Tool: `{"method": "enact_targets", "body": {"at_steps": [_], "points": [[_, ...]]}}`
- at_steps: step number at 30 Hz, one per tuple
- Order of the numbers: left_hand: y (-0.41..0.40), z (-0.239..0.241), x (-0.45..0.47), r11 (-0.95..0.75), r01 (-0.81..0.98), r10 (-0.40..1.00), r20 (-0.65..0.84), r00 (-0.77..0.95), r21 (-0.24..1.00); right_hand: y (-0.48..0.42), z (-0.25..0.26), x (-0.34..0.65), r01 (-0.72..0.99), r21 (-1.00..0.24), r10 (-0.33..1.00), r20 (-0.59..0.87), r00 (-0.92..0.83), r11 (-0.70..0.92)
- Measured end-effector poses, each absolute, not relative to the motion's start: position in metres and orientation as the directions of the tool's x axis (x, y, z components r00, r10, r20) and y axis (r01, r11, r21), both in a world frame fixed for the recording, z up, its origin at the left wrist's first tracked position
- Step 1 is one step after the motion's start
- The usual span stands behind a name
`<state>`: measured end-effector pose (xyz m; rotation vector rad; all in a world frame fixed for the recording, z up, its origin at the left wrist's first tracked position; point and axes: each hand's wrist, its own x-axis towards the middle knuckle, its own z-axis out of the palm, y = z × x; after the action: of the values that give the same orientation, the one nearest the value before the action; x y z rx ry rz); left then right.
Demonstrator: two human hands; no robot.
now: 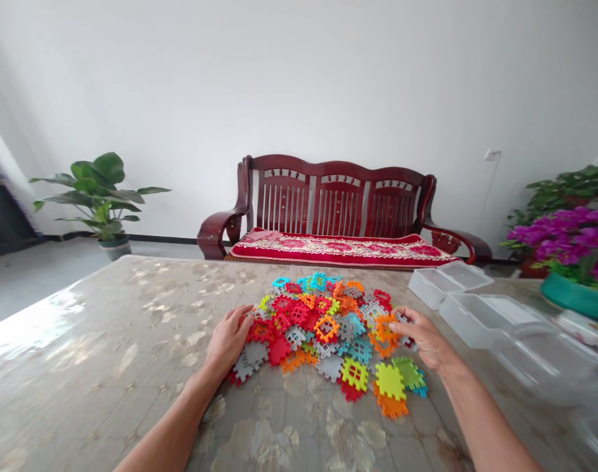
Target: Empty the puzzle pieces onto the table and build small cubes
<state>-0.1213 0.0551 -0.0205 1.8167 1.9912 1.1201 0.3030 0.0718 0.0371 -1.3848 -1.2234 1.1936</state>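
Observation:
A heap of plastic interlocking tiles in red, grey, orange, blue and lime green lies on the table in front of me. My left hand rests against the heap's left side, fingers stretched out and touching the tiles there; a grey tile lies just in front of it. At the right side, my right hand pinches an orange window-type tile between thumb and fingers. A lime-green solid tile sits at the heap's near right edge, partly over another orange tile.
Clear plastic boxes with lids stand along the table's right side. Beyond them is a teal pot of purple flowers. A patterned cover lies on the table. Behind stands a dark red wooden bench; a potted plant is at left.

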Motion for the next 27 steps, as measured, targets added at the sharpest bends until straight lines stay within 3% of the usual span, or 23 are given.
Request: {"method": "enact_targets", "body": {"at_steps": [9, 17, 22, 27], "points": [[0.054, -0.020, -0.119, -0.140, 0.671, 0.888, 0.392, -0.240, 0.728, 0.092, 0.059, 0.242, 0.154, -0.988, 0.995, -0.043, -0.087, -0.029], [0.055, -0.022, -0.119, -0.153, 0.650, 0.895, 0.383, -0.228, 0.744, 0.125, 0.058, 0.199, 0.149, -0.960, 0.958, 0.204, -0.200, 0.236], [0.055, -0.022, -0.120, -0.140, 0.672, 0.899, 0.379, -0.222, 0.727, 0.155, 0.040, 0.238, 0.219, -0.946, 0.968, 0.251, 0.026, 0.240], [0.057, -0.023, -0.121, -0.125, 0.689, 0.893, 0.383, -0.234, 0.713, 0.182, 0.010, 0.314, 0.457, -0.889, 0.968, 0.096, 0.232, -0.021]]}}
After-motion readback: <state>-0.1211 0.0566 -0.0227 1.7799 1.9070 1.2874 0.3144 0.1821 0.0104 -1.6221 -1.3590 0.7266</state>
